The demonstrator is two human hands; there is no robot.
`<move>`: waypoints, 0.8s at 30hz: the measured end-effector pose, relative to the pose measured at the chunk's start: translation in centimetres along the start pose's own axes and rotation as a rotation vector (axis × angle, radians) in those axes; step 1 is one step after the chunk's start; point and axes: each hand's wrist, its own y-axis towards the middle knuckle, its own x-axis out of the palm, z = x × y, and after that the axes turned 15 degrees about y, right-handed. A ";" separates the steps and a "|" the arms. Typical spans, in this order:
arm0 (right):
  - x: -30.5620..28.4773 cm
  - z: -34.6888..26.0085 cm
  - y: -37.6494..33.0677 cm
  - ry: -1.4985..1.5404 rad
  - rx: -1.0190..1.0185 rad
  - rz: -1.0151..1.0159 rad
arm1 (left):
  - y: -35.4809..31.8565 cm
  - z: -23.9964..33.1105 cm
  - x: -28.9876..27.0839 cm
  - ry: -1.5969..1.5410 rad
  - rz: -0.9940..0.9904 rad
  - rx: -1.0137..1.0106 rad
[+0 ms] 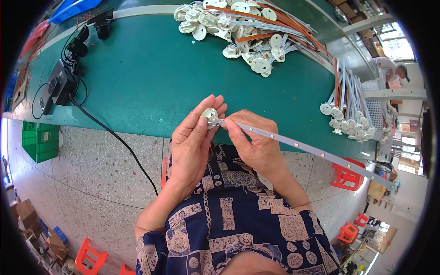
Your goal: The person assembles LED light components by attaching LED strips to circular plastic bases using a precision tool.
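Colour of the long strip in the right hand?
The strip is pale grey-white, with small yellowish squares along it; best seen in the head view.

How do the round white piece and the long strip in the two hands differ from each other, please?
The round white piece is small and disc-like, while the strip is long and narrow. The round white piece lies under the thumb of the left hand; the strip is pinched by the right hand. The strip carries small yellowish spots; the round white piece shows none. Both are pale.
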 end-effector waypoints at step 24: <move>1.6 1.6 -1.0 -0.080 -0.145 0.090 | -0.1 0.0 0.5 -0.067 0.104 -0.035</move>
